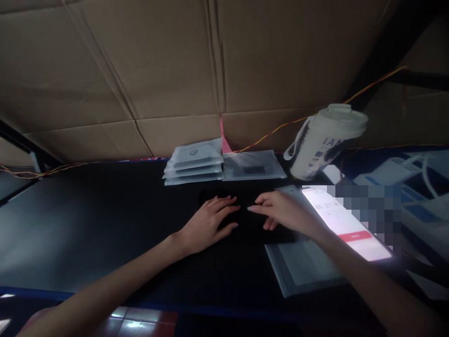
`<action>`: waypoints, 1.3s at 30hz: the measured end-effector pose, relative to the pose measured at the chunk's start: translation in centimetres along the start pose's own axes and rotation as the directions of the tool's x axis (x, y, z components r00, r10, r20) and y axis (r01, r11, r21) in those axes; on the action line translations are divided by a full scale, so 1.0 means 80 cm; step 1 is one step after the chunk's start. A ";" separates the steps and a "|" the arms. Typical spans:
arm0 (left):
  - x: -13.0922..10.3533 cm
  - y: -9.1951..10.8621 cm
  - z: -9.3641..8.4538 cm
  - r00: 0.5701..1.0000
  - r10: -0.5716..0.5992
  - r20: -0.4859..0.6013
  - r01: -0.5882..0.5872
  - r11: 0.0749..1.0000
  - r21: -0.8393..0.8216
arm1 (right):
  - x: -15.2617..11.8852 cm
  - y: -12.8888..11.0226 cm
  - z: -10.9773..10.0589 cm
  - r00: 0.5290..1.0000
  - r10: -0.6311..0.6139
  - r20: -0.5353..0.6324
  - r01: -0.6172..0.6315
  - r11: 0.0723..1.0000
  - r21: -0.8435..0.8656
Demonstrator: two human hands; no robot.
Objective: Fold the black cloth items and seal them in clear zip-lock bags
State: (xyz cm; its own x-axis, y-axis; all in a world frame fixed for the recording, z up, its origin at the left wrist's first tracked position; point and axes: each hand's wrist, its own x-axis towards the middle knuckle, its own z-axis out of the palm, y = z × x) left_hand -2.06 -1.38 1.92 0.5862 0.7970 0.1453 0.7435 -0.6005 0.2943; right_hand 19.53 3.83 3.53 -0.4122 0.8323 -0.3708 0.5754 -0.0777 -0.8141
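My left hand [209, 223] lies palm down with its fingers stretched to the right, resting on a black flat thing that barely stands out from the black tabletop [105, 224]. Facing it, my right hand [280, 210] hovers at or just above the same dark patch, forefinger reaching left and thumb apart below it. Nothing shows plainly between its fingers. Under my right forearm are frosted zip bags [305, 269]. Beyond both hands sit a stack of filled frosted pouches [194, 161] and a flat pouch [242, 166] with a small dark item inside.
A pale tumbler [321, 147] with a strap stands at the back right. Near my right forearm lies a lit phone [342, 229] showing a timer. Blue-and-white packages [421, 206] fill the far right. Cardboard [168, 70] walls the back, with a yellow-red wire [277, 128] along it.
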 end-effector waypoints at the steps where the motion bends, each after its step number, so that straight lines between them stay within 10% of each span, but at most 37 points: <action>1: -0.002 -0.001 0.003 1.000 0.001 0.006 -0.001 1.000 0.009 | -0.002 -0.001 -0.003 1.000 0.010 -0.001 -0.010 1.000 -0.022; 39: -0.003 0.001 0.007 0.999 -0.018 0.032 0.016 0.998 0.064 | -0.016 0.009 -0.044 0.996 0.005 0.089 0.015 0.974 -0.225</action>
State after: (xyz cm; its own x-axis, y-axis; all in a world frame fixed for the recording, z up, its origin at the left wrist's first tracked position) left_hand -1.98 -1.66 1.35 0.5824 0.8054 0.1100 0.7719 -0.5904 0.2357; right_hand 22.98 4.65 5.01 -0.4704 0.7799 -0.4129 0.7132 0.0605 -0.6983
